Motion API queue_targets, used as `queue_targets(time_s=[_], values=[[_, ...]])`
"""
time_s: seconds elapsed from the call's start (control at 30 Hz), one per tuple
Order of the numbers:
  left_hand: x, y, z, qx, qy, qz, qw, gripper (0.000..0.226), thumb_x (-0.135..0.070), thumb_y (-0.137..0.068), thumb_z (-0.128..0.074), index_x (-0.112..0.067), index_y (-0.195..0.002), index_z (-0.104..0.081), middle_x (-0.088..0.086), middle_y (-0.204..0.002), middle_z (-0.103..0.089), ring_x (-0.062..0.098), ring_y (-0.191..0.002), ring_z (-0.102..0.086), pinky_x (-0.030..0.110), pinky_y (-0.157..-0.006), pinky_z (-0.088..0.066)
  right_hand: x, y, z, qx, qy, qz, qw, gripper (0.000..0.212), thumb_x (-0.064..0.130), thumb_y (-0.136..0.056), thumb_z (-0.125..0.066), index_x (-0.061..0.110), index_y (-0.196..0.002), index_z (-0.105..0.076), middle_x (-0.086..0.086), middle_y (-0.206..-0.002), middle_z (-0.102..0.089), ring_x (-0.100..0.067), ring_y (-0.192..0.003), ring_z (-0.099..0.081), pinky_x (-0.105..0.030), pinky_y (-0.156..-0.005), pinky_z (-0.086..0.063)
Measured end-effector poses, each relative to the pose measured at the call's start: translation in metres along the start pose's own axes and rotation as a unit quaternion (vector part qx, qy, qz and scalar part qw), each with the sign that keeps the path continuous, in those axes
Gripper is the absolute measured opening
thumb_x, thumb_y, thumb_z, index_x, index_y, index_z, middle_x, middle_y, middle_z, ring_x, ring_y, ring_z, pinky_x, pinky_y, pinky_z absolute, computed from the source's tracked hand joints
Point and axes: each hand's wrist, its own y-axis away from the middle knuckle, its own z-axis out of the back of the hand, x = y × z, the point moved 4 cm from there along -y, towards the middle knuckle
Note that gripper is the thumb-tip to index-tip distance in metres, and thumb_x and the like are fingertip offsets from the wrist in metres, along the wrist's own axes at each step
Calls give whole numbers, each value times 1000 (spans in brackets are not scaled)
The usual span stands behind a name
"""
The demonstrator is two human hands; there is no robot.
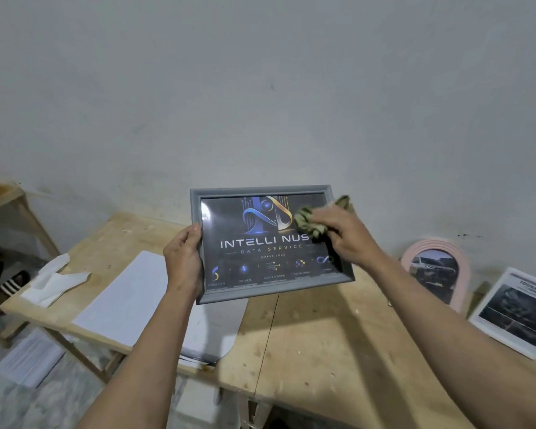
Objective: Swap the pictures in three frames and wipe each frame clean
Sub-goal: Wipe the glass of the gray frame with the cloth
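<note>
Both hands gripping: L [182,258], R [342,236].

head camera looks forward and down, close over the table [307,335].

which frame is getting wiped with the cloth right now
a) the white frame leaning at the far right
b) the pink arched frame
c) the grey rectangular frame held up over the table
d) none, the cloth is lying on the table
c: the right hand presses a crumpled green patterned cloth against the glass of the grey rectangular frame, which the left hand grips by its left edge above the wooden table.
</note>
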Motion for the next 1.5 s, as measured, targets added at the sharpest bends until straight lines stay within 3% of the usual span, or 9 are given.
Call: queue_targets(time_s=[0.17,0.3,0.43,0.67,0.87,1.0,1.17,1.3,1.5], values=[[6,-4,11,-36,3,4,999,22,-14,-99,-58,-17,-81,-70,-15,-65,-72,1,-61,-65,17,-60,-54,-6,73,-47,117,-38,-93,988,44,-11,-79,-57,15,-112,-72,-3,-116,-70,-23,-110,-62,-22,-95,-42],[16,1,5,-43,-1,14,999,18,-13,-99,-59,-18,-84,-68,-17,-63,-72,0,-61,-66,12,-58,-52,9,91,-67,90,-100,-165,977,46,-13,-81,-53,14,-113,-71,-1,-114,-69,-22,-107,-59,-19,-87,-37],[29,8,-12,-25,-31,33,999,14,-23,-95,-65,-19,-85,-73,-1,-80,-73,19,-77,-65,34,-78,-54,66,81,-102,118,-138,-108,977,47,-12,-80,-51,14,-114,-70,-3,-113,-69,-22,-106,-57,-26,-94,-41],[36,13,-11,-26,-51,31,998,23,-17,-97,-60,-17,-77,-72,0,-74,-68,15,-68,-59,30,-70,-51,137,67,-132,108,-213,-51,970,41,-5,-79,-50,10,-112,-69,-3,-102,-69,-25,-98,-54,-30,-86,-41],[36,13,-7,13,-59,29,998,18,-16,-98,-61,-16,-83,-71,-4,-73,-66,9,-63,-57,17,-59,-48,135,47,-111,163,-420,-160,878,36,-2,-84,-47,14,-104,-71,-13,-103,-70,-8,-90,-63,-26,-88,-49],[41,14,-10,30,-29,51,998,17,-18,-99,-59,-11,-95,-74,2,-85,-77,11,-73,-69,21,-61,-54,104,-15,-61,-20,-262,-96,960,48,-12,-82,-47,12,-118,-67,1,-120,-66,-4,-113,-53,-15,-102,-38],[43,9,-20,-4,-2,42,999,24,-11,-99,-58,-15,-80,-72,-7,-76,-74,10,-76,-64,19,-72,-52,93,-12,-97,27,-148,12,989,57,-18,-71,-51,10,-118,-68,-2,-132,-60,-15,-128,-43,-27,-116,-21],[54,0,-9,-51,-8,65,997,22,-14,-96,-61,-19,-76,-69,-2,-81,-65,16,-81,-56,29,-80,-48,99,39,-137,109,-250,-34,962,53,-17,-73,-49,10,-114,-70,0,-125,-64,-7,-125,-45,-11,-110,-23],[92,-25,2,-60,-83,77,992,15,-20,-95,-60,-11,-87,-68,0,-79,-58,16,-76,-50,31,-78,-43,77,60,-166,234,-415,-191,859,33,-2,-88,-53,15,-110,-70,-1,-109,-71,-14,-107,-64,-26,-97,-47]])
